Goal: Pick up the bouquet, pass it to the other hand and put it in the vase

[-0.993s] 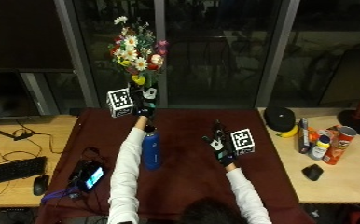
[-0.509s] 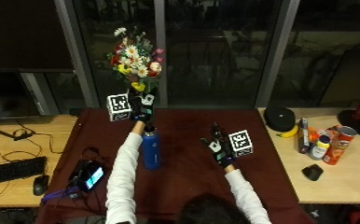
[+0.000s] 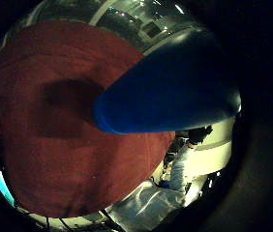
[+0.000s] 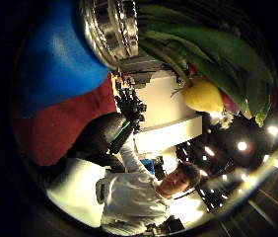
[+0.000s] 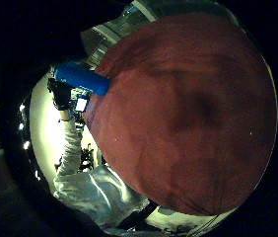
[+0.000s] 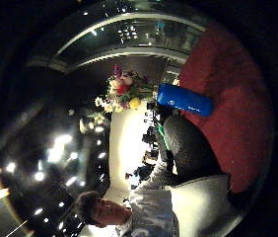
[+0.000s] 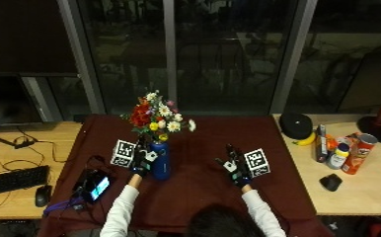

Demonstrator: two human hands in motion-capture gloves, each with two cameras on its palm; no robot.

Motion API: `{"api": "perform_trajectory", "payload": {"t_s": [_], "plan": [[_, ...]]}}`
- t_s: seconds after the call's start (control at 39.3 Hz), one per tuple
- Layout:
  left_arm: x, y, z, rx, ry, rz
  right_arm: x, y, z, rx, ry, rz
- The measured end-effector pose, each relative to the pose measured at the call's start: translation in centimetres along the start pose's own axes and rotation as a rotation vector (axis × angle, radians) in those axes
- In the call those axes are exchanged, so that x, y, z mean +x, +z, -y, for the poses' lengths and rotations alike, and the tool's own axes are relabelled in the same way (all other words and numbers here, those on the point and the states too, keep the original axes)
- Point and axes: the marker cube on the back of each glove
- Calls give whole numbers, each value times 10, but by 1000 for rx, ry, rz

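My left hand point(image 7: 142, 163) is just beside the blue vase point(image 7: 160, 160), at its left side; I cannot tell if its fingers grip the vase. My right hand point(image 7: 236, 167) lies released, fingers straight, on the dark red tablecloth point(image 7: 197, 185), well to the right of the vase. The bouquet point(image 7: 156, 116) stands upright in the vase. 1 phone point(image 7: 95, 184) lies left of the vase.

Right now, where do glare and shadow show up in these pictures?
Left thumb side palm view: bright ceiling lights glare, and the vase rim gleams. Left little finger side palm view: the vase casts a dark shadow on the red cloth. Outside view: dark windows, evenly lit table.
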Motion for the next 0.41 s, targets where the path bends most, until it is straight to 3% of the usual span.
{"api": "perform_trajectory", "payload": {"t_s": [0.18, 0.33, 0.41], "plan": [[4, 0, -1, 24, 14, 0, 8, 6, -7, -12, 97, 60], [4, 6, -5, 39, 35, 13, 24, 16, -9, 88, 272, -121], [0, 9, -5, 38, 43, -2, 26, 22, -5, 30, 170, -34]]}}
